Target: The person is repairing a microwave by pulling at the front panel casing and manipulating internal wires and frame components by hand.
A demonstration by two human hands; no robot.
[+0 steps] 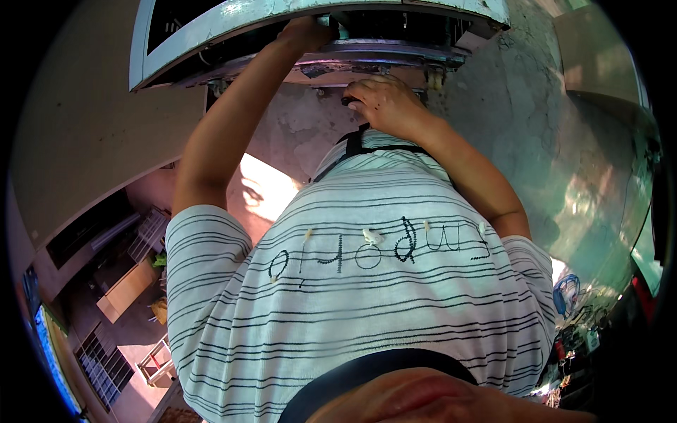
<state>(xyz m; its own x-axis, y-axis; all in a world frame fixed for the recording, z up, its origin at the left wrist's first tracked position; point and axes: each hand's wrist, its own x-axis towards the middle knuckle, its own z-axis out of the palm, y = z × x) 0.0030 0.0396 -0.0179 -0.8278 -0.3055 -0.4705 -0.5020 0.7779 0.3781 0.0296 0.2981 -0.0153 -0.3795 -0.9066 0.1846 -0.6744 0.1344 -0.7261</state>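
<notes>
A white, worn metal appliance with a dark open front spans the top of the view, a metal rail along its lower part. My left hand reaches into the opening, its fingertips hidden in shadow. Below the rail, my right hand is curled round a small black object near my waist, close to the appliance's lower edge. I cannot make out what that object is.
A grey concrete floor surrounds me. A beige panel is at left, another board at upper right. A wooden board and metal frames lie lower left; tangled cords and clutter are lower right.
</notes>
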